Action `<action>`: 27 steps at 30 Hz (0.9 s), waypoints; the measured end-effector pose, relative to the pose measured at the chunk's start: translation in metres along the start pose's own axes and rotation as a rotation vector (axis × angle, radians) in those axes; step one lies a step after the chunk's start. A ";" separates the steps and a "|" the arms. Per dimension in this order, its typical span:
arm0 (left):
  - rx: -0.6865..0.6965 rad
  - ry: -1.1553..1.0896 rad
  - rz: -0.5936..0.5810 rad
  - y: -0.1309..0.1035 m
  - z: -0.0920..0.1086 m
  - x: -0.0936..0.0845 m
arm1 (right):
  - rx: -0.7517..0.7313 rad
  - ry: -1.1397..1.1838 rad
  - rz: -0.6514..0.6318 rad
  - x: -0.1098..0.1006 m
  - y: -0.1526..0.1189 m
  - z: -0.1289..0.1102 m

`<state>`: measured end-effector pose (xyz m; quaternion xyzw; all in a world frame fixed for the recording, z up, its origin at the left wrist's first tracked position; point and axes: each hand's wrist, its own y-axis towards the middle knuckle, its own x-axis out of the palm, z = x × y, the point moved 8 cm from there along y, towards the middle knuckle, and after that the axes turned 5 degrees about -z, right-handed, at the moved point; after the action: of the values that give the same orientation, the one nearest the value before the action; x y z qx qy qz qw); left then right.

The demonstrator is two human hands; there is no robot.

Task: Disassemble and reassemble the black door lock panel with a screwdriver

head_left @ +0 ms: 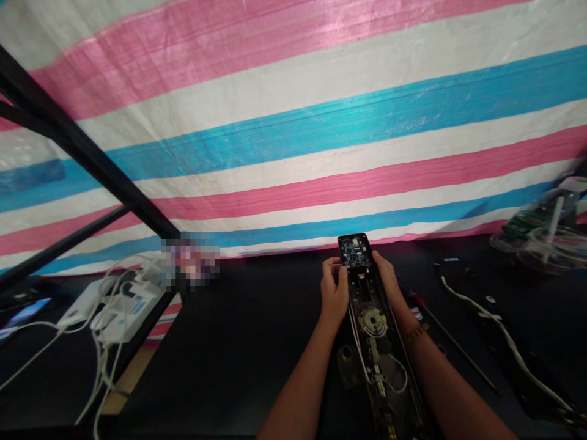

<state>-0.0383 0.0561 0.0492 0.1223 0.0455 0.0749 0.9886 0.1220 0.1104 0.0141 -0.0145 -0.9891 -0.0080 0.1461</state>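
Between my hands is a long, narrow black housing point(364, 290) that looks like an opened electronic door lock. It lies lengthwise toward me, tilted up at its far end. A blue circuit board point(355, 252) shows at that end, with a round metal disc point(373, 322) and brass-coloured parts further down. Thin white wires run along its left side. My left hand point(334, 287) grips the left edge near the board, thumb on top. On the opposite edge, my right hand point(386, 278) is wrapped round the side, its fingers partly hidden. A dull metal piece point(349, 366) lies left of the housing.
A long screwdriver point(454, 342) and a dark panel with a white cable point(498, 327) lie to the right. Plastic cups point(548, 247) stand at the back right. Power strips point(131, 308) with tangled cables and a lit phone point(27, 315) are left, under a black metal frame point(101, 159).
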 end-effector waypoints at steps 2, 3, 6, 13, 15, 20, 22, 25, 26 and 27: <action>-0.010 0.011 0.023 0.001 -0.002 -0.002 | -0.007 -0.022 0.014 -0.001 0.001 0.001; -0.017 0.018 0.034 0.002 -0.003 -0.004 | -0.011 -0.031 0.016 -0.002 0.002 0.001; -0.032 0.031 0.033 0.005 -0.006 -0.005 | -0.024 -0.039 0.019 -0.003 0.003 0.000; -0.032 0.036 -0.057 0.010 -0.002 -0.007 | -0.149 -0.074 0.030 -0.003 -0.001 -0.018; -0.026 0.058 -0.080 0.008 0.002 -0.008 | -0.198 -0.125 0.061 -0.007 -0.001 -0.026; 0.027 0.142 -0.122 -0.006 0.017 -0.014 | -0.377 -0.286 0.206 -0.018 -0.017 -0.067; 0.047 0.178 -0.137 -0.014 0.023 -0.015 | -0.512 -0.443 0.176 -0.006 -0.035 -0.096; 0.071 0.218 -0.133 -0.025 0.032 -0.018 | -0.586 -0.690 -0.020 0.029 -0.061 -0.120; 0.081 0.228 -0.122 -0.029 0.035 -0.018 | -0.566 -0.766 -0.114 0.041 -0.067 -0.121; 0.093 0.236 -0.108 -0.032 0.038 -0.019 | -0.530 -0.822 -0.202 0.052 -0.073 -0.118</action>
<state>-0.0485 0.0138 0.0796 0.1555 0.1715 0.0333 0.9723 0.1038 0.0366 0.1411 0.0428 -0.9253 -0.2670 -0.2660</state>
